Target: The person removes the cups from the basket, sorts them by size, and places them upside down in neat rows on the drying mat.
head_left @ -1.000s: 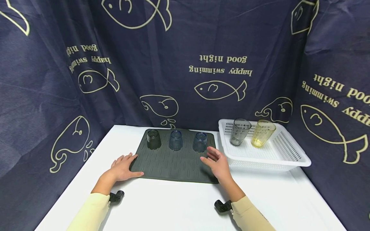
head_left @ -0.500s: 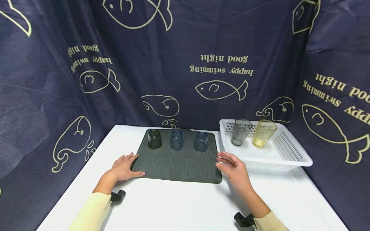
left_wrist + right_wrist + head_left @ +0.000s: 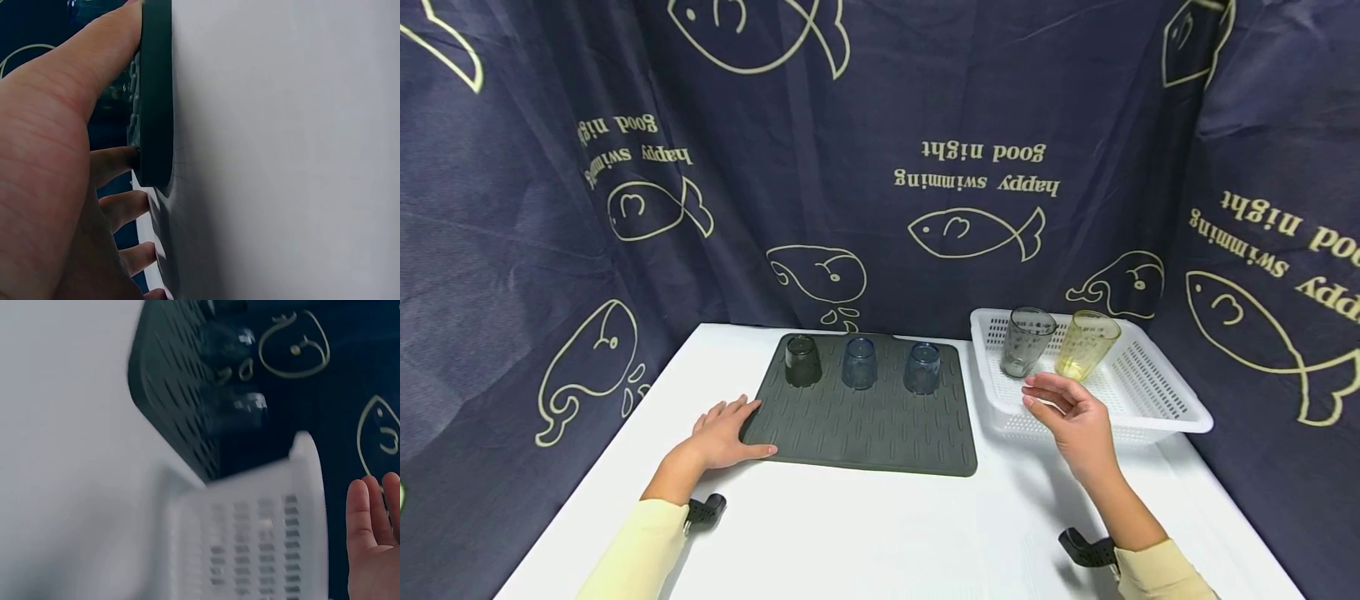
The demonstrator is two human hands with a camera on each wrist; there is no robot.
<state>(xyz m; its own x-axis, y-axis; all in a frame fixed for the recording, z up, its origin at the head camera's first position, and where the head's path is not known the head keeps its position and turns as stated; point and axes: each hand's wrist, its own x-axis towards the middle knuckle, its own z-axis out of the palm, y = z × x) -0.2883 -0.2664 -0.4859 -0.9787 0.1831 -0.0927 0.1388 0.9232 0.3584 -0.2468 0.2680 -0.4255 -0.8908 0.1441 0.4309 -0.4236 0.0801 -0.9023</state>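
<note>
My left hand (image 3: 721, 437) rests at the left front corner of a dark grey ribbed mat (image 3: 865, 429), thumb on the mat and fingers spread by its edge. My right hand (image 3: 1078, 425) is in the air over the near rim of a white plastic basket (image 3: 1157, 417), fingers loosely bent and holding nothing. Inside the basket lean a grey glass (image 3: 1026, 340) and a yellow glass (image 3: 1086, 343). Along the back of the mat stand a dark glass (image 3: 802, 362), a blue glass (image 3: 859, 364) and another blue glass (image 3: 922, 369), apparently upside down.
A white table (image 3: 865, 533) carries the mat and the basket, which stand side by side with a narrow gap. Behind and at both sides hangs a navy curtain (image 3: 850, 167) with fish drawings. The basket's perforated wall (image 3: 250, 544) is close in the right wrist view.
My right hand has moved right, from beside the right blue glass and the mat's edge to over the basket's front rim. My left hand stays at the mat's corner.
</note>
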